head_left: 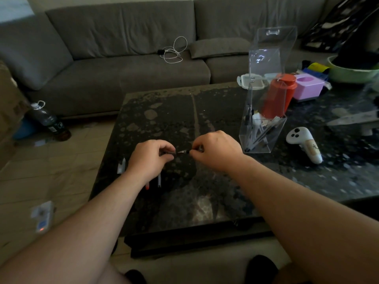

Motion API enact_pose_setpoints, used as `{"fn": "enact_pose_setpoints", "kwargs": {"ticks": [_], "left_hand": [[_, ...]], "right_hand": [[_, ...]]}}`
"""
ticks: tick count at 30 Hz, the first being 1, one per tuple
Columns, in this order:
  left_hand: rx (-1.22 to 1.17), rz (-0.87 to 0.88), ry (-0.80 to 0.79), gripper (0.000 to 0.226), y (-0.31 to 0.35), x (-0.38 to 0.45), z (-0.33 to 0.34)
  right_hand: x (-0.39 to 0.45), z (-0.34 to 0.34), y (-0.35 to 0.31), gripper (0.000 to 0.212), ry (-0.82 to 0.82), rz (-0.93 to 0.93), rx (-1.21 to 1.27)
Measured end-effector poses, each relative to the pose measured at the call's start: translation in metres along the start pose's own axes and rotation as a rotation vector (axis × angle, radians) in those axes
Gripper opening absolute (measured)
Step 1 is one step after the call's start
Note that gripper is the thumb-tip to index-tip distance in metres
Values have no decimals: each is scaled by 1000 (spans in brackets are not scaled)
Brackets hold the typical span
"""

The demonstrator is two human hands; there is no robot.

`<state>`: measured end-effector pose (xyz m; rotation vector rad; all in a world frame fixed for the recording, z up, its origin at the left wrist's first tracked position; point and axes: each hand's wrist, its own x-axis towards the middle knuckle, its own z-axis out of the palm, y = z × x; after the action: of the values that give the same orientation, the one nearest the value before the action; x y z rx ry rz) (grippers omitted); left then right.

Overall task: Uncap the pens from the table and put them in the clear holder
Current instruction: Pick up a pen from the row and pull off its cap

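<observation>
Over the dark stone table point(215, 181), my left hand point(150, 155) and my right hand point(215, 149) pinch the two ends of a dark pen point(183, 152). A short stretch of the pen with its tip shows between them; which hand has the cap I cannot tell. Under my left wrist lie two more pens point(159, 180), one with a red end, and a white cap point(122, 166) lies at the table's left edge. The clear holder point(264, 128) stands right of my right hand with several pens leaning inside.
A white game controller point(305, 143) lies right of the holder. Behind it stand a red container point(280, 97), a purple box point(307, 87), a food box and a green bowl point(350, 72). A grey sofa with a white cable is beyond. A bottle point(49, 121) stands on the floor left.
</observation>
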<state>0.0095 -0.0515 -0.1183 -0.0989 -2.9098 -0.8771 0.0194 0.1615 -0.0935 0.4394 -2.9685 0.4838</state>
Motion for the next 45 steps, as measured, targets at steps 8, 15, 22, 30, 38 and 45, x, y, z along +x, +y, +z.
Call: {"fn": "enact_pose_setpoints", "kwargs": {"ticks": [8,15,22,30,38,45], "left_hand": [[-121,54,-68,22,6,-2,2],[-116,5,-35,9,11,-3,7],[-80,45,47,11,16,-4,8],[-88,71,38,11,25,-7,4],[-169,133,-51,22,34,-6,21],[-515,178,123,24,61,-3,33]], "right_hand": [[2,5,5,21,-5,-42,89],[4,7,9,17,32,-52,62],[4,7,7,11,48,-45,113],[2,8,9,10,26,-13,137],[-2,8,16,21,4,-84,76],[-10,-23,28,11,216,-112,193]]}}
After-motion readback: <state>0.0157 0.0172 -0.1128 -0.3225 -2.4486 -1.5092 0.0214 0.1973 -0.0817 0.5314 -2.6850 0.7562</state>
